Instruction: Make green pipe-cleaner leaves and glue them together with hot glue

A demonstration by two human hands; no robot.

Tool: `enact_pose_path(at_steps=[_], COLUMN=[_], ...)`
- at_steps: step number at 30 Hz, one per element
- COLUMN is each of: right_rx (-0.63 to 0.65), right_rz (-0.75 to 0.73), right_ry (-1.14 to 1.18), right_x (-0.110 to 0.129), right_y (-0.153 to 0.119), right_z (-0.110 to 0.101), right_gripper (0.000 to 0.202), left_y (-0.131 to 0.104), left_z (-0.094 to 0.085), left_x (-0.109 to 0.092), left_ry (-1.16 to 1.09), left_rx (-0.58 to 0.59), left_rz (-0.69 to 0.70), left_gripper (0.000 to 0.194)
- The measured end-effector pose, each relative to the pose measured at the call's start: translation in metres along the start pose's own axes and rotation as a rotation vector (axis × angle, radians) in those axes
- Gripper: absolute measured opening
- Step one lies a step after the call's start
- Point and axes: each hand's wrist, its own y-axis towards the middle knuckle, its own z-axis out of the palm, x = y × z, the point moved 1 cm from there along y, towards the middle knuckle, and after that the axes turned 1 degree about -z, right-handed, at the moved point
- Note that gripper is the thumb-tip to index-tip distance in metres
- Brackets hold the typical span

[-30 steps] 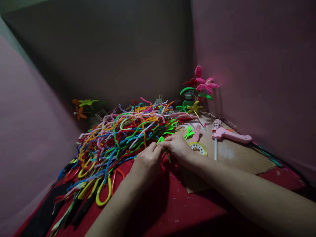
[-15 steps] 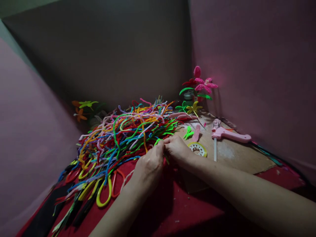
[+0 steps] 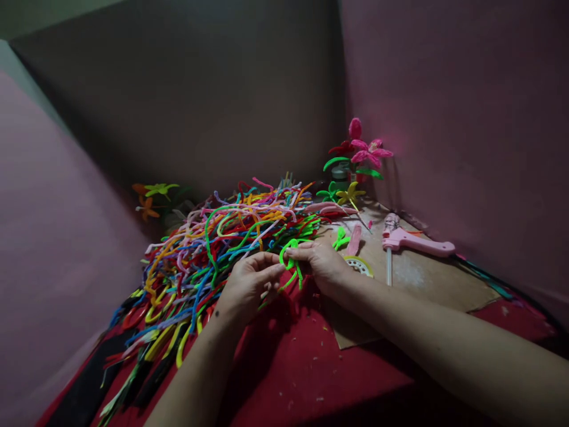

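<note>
A bright green pipe cleaner (image 3: 299, 277), bent into a loop with loose ends hanging down, is between my two hands above the red cloth. My right hand (image 3: 323, 264) pinches it from the right, thumb and fingers pressed together on the loop. On the other side my left hand (image 3: 254, 279) has its thumb and forefinger closed at the loop's left edge, while its lower fingers curl beneath. Close behind the hands lies a big heap of colourful pipe cleaners (image 3: 231, 228). A small green bent piece (image 3: 341, 238) rests by a pink strip (image 3: 354, 238) past my right hand.
A pink glue gun (image 3: 420, 243) lies on a cardboard sheet (image 3: 427, 283), near a yellow-rimmed tape roll (image 3: 361, 267). Pipe-cleaner flowers (image 3: 371, 153) stand at the back right, others (image 3: 153, 198) at the back left. Yellow-handled scissors (image 3: 181, 347) are partly behind my left arm.
My hands have moved slightly apart, my left hand shifting left and down. The green loop, mostly hidden by my fingers before, now shows between them.
</note>
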Motion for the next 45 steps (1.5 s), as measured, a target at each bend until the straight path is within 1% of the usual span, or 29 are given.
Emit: enact_pose_path(at_steps=[3,5,6,10,11,12,13,16,17,18,21,25,30,33,37,40,42,45], right_rx=[0.022,0.042,0.046,0.035,0.033,0.041,0.055,0.095,0.101,0.100,0.073,0.035,0.018,0.007,0.004,-0.007,-0.021,-0.047], right_rz=[-0.018,-0.037,-0.044,-0.045,-0.039,-0.027,-0.013,0.031,0.048,0.062,0.107,0.114,0.185,0.179,0.199,0.202,0.204,0.222], right_ry=[-0.057,-0.092,-0.105,-0.109,-0.094,-0.073,-0.049,0.021,0.033,0.042,0.071,0.103,0.137,0.177,0.226,0.262,0.278,0.274], right_x=[-0.001,-0.002,-0.002,-0.002,-0.002,-0.002,-0.003,-0.004,-0.005,-0.004,-0.003,0.000,-0.001,-0.001,0.000,0.000,0.000,-0.001], right_y=[-0.001,-0.001,-0.001,0.000,0.000,0.000,0.000,-0.001,-0.001,-0.001,0.001,0.003,0.004,0.003,0.003,0.004,0.005,0.005], right_z=[0.000,0.000,0.000,-0.001,-0.001,0.000,0.000,0.001,0.001,0.001,0.001,0.001,0.000,0.000,0.001,0.001,0.001,0.001], right_gripper=[0.019,0.020,0.021,0.022,0.022,0.022,0.021,0.021,0.020,0.020,0.019,0.019,0.014,0.013,0.015,0.016,0.017,0.016], left_y=[-0.001,-0.002,-0.003,-0.004,-0.004,-0.004,-0.003,-0.003,-0.003,-0.003,-0.004,-0.004,-0.004,-0.002,0.001,0.001,0.001,0.000], left_z=[0.004,0.008,0.010,0.014,0.014,0.014,0.014,0.013,0.013,0.013,0.013,0.011,0.010,0.009,0.002,-0.002,-0.003,-0.005], left_x=[0.002,0.004,0.004,0.005,0.005,0.005,0.005,0.004,0.003,0.003,0.001,-0.001,-0.002,0.001,0.006,0.007,0.006,0.003], left_ry=[-0.023,0.059,0.134,0.460,0.484,0.465,0.410,0.194,0.155,0.141,0.153,0.158,0.138,0.092,-0.003,-0.005,0.032,0.107], left_rx=[0.023,-0.016,-0.059,-0.238,-0.255,-0.248,-0.216,-0.050,-0.017,-0.009,-0.045,-0.025,-0.042,0.017,0.129,0.181,0.215,0.265], left_rz=[-0.004,0.050,0.113,0.445,0.489,0.492,0.458,0.276,0.237,0.224,0.245,0.250,0.176,0.085,-0.022,-0.083,-0.097,-0.083], left_gripper=[0.021,0.021,0.020,0.012,0.011,0.011,0.010,0.012,0.013,0.013,0.013,0.015,0.016,0.019,0.022,0.024,0.021,0.017])
